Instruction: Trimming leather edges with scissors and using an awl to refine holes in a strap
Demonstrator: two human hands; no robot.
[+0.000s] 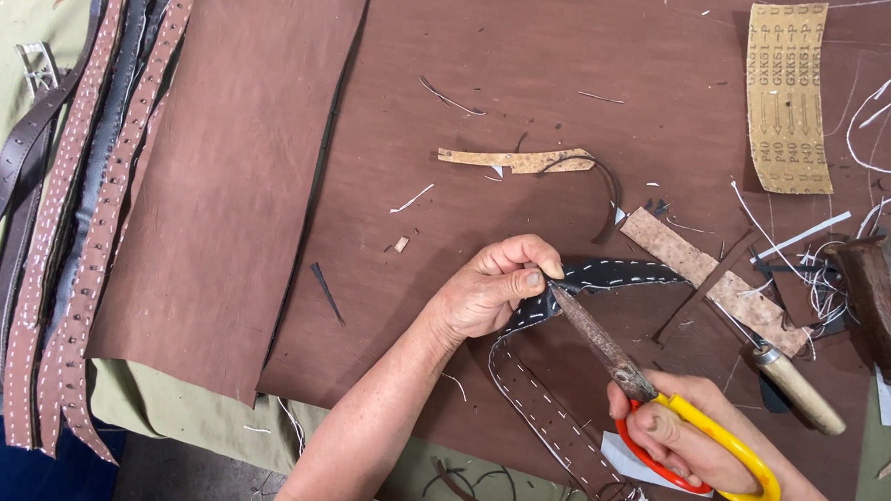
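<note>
My left hand [492, 286] pinches a stitched dark leather strap [548, 415] near its bend, thumb and fingers closed on its edge. The strap curves from my fingers down toward the table's front edge, white stitching along both sides. My right hand [683, 441] grips scissors [650, 390] by their yellow and red handles; the rusty blades point up-left and the tip meets the strap right at my left thumb.
A large brown leather sheet [229, 171] covers the table. Several stitched brown straps [74, 264] lie at the left. A sandpaper strip [790, 95], cork-like scraps [710, 277], a wooden-handled awl [795, 386], a dark tool handle [879, 310] and thread clippings sit at the right.
</note>
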